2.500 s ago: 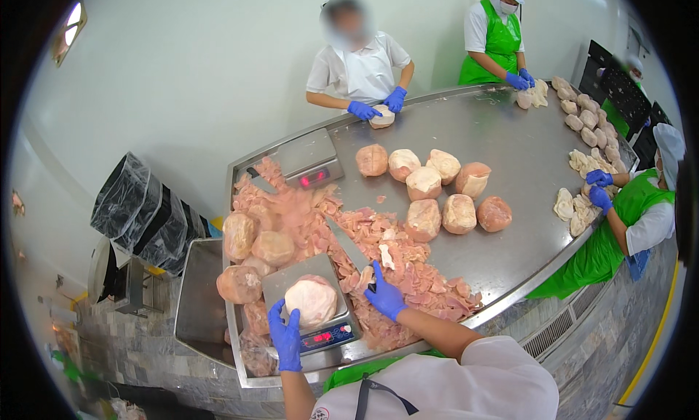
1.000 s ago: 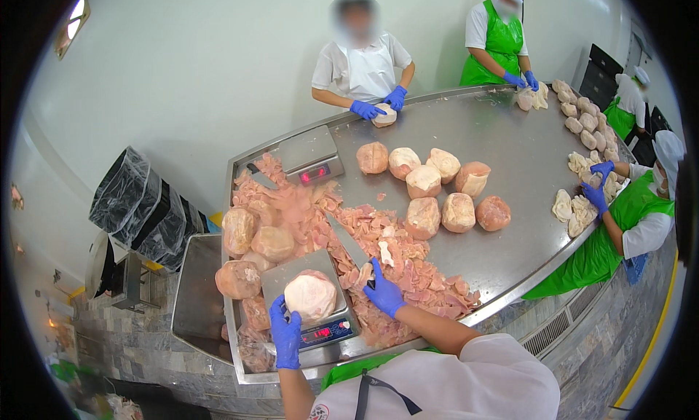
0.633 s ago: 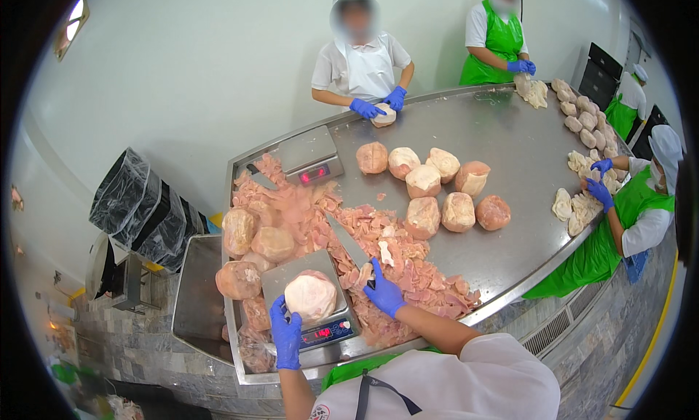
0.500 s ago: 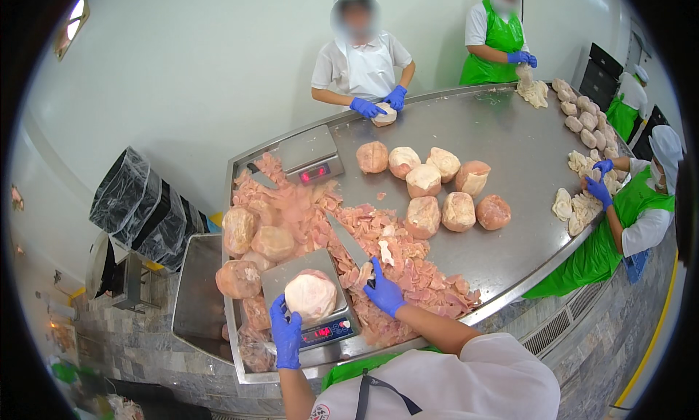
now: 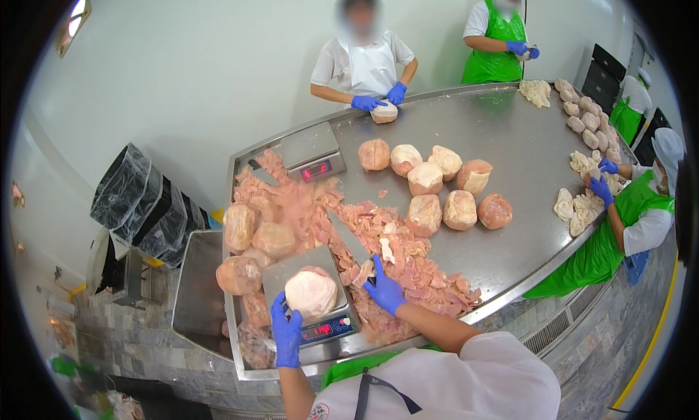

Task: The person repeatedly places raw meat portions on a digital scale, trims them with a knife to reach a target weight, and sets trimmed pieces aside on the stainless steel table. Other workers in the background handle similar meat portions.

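Observation:
A rounded ball of pale meat [image 5: 310, 292] rests on the platform of a digital scale [image 5: 273, 271] in front of me. My left hand [image 5: 285, 334], in a blue glove, lies along the scale's left side with fingers apart, its fingertips at the ball's edge. My right hand [image 5: 384, 292], gloved too, is closed round the dark handle of a large knife [image 5: 349, 238]. The blade points away to the upper left, over a heap of sliced meat trimmings [image 5: 415, 263]. A small meat piece [image 5: 362, 275] lies beside the right hand's fingers.
More meat balls [image 5: 424, 179] stand mid-table; others [image 5: 239, 276] crowd the scale's left. A second scale [image 5: 309, 150] is at the far left. Co-workers [image 5: 364, 63] stand along the steel table's [image 5: 466, 128] far and right sides. A metal bin [image 5: 196, 292] adjoins its left end.
My hands, the knife and the ball on the scale look nearly the same. At the back right, a co-worker in green has raised their hands from the pale pile, holding something whitish.

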